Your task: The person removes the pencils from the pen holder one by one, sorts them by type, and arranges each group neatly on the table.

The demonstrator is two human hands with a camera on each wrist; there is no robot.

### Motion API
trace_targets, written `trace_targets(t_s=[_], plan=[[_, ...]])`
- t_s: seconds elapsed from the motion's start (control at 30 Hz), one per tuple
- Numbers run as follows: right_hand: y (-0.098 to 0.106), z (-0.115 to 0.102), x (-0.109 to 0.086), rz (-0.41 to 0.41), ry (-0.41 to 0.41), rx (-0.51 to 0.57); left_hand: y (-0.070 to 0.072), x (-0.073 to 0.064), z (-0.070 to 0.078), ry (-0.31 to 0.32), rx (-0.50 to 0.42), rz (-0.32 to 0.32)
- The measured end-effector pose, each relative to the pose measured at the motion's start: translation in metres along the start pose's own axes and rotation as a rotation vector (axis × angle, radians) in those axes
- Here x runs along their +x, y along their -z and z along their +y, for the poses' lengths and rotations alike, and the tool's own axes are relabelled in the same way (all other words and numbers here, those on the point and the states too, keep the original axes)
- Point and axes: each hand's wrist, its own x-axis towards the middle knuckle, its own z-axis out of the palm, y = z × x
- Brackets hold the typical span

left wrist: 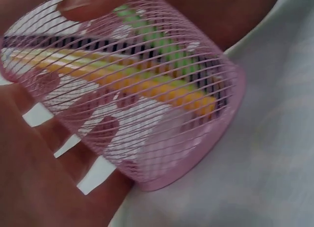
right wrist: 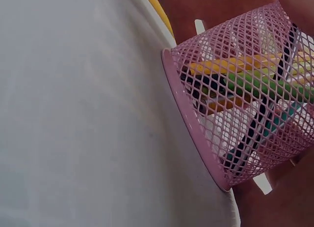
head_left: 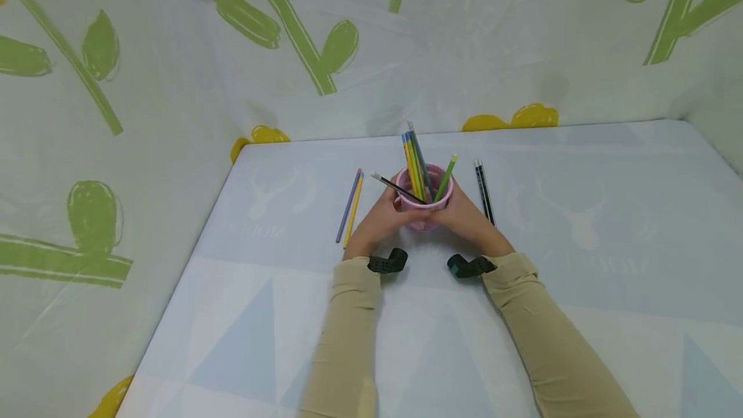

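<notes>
A pink mesh pencil cup (head_left: pixel 422 226) is held between both hands in the head view. My left hand (head_left: pixel 376 223) grips its left side and my right hand (head_left: pixel 465 217) its right side, the thumbs meeting at the near side. Several pencils stand in the cup: yellow ones (head_left: pixel 413 169), a green one (head_left: pixel 445 178) and a dark one leaning left (head_left: pixel 399 188). Through the mesh in the left wrist view a yellow pencil (left wrist: pixel 147 87) shows. The right wrist view shows the cup's base rim (right wrist: pixel 196 133) close to the tabletop; whether it touches, I cannot tell.
Left of the cup, a purple pencil (head_left: pixel 347 206) and a yellow pencil (head_left: pixel 353 211) lie on the pale patterned tabletop (head_left: pixel 232 315). Black pencils (head_left: pixel 484 191) lie to the right, partly behind the right forearm. A wall with a green leaf print (head_left: pixel 249 21) rises behind the table.
</notes>
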Motion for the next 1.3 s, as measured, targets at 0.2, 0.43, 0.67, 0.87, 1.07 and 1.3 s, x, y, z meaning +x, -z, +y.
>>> trace_targets(t_s=[0.2, 0.43, 0.67, 0.87, 1.07, 1.3], plan=[[0.001, -0.002, 0.001, -0.034, -0.023, 0.029, -0.004, 0.000, -0.003, 0.029, 0.034, 0.053], [0.010, -0.008, -0.002, -0.093, -0.054, -0.031, -0.007, 0.002, -0.007, 0.027, 0.021, 0.052], [0.019, -0.011, -0.007, -0.150, -0.093, -0.054, -0.007, 0.001, -0.009, 0.051, 0.071, 0.071], [0.037, -0.001, -0.009, -0.188, -0.091, -0.124, -0.008, 0.002, -0.009, 0.057, 0.057, 0.081], [0.052, -0.009, -0.016, -0.106, -0.145, -0.183, -0.009, 0.002, -0.009, 0.080, 0.070, 0.086], [0.050, -0.032, -0.022, 0.208, 0.028, 0.002, -0.008, 0.003, -0.010, 0.083, 0.057, 0.086]])
